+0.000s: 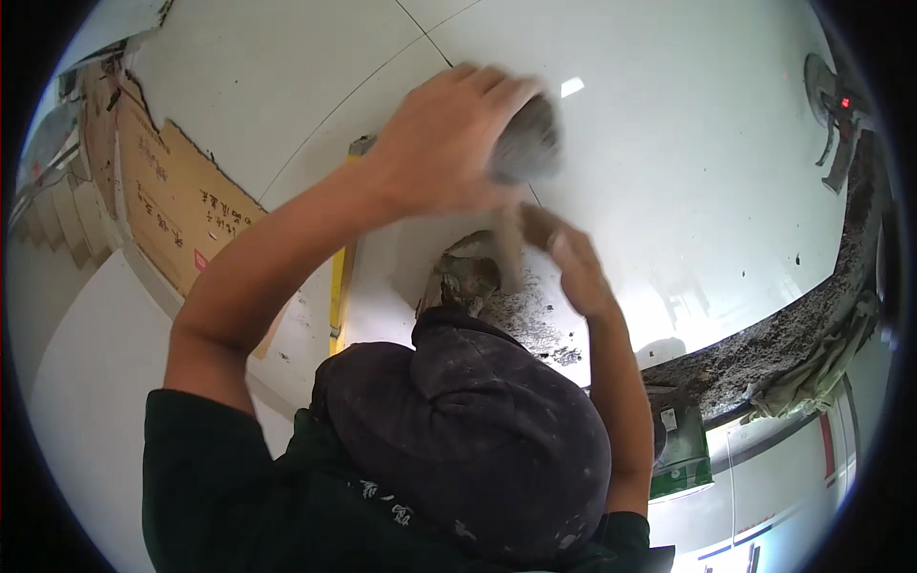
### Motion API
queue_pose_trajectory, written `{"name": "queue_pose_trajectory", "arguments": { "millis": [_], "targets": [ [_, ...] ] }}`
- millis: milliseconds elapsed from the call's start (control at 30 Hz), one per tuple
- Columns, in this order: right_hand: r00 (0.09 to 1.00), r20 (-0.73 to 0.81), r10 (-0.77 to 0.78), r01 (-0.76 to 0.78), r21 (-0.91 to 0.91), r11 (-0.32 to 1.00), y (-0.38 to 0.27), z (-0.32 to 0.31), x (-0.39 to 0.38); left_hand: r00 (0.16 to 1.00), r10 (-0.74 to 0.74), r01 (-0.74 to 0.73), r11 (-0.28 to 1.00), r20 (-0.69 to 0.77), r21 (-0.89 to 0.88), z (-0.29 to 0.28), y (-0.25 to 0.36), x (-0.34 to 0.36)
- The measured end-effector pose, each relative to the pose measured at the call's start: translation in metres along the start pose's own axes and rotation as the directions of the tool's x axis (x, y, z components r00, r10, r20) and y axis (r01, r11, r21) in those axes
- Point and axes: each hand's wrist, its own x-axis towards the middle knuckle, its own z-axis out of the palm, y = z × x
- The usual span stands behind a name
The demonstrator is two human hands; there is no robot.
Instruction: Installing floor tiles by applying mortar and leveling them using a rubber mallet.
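In the head view, my left hand [439,143] grips a dark grey block or pad [525,138], blurred, above the large white floor tiles [669,143]. My right hand [573,258] is just below it, closed around a blurred brownish thing that I cannot make out. Under my hands is a dusty shoe [463,272] beside a speckled, dirty patch of tile. A yellow bar [339,296], like a level, lies under my left forearm. My knee [458,430] in dark trousers fills the lower middle.
Torn cardboard [153,201] lies along the left, with pale steps [67,220] beyond. At the right are a tile suction tool [836,134], a rough mortar strip [755,353] along the tile edge, a crumpled sheet [812,372] and a green container [683,454].
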Motion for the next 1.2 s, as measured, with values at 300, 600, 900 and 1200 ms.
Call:
{"name": "queue_pose_trajectory", "arguments": {
  "millis": [300, 600, 900, 1200],
  "targets": [
    [0.746, -0.664, 0.044, -0.071, -0.015, 0.997, -0.039, 0.012, -0.017, 0.945, -0.175, 0.048, 0.909, -0.275, -0.413, 0.071, -0.026, 0.134],
    [0.376, -0.869, -0.322, 0.258, -0.235, 0.937, -0.089, -0.037, 0.038, 0.855, -0.005, 0.215, 0.914, -0.518, 0.345, 0.125, -0.080, 0.141],
    [0.589, -0.808, -0.022, 0.067, 0.022, 0.997, -0.057, -0.062, 0.070, 0.910, -0.082, 0.199, 0.946, -0.406, 0.255, 0.123, -0.086, 0.131],
    [0.598, -0.796, -0.095, -0.002, -0.120, 0.993, -0.147, -0.100, 0.080, 0.926, -0.073, 0.238, 0.876, -0.371, 0.420, -0.011, -0.246, 0.104]
  ]
}}
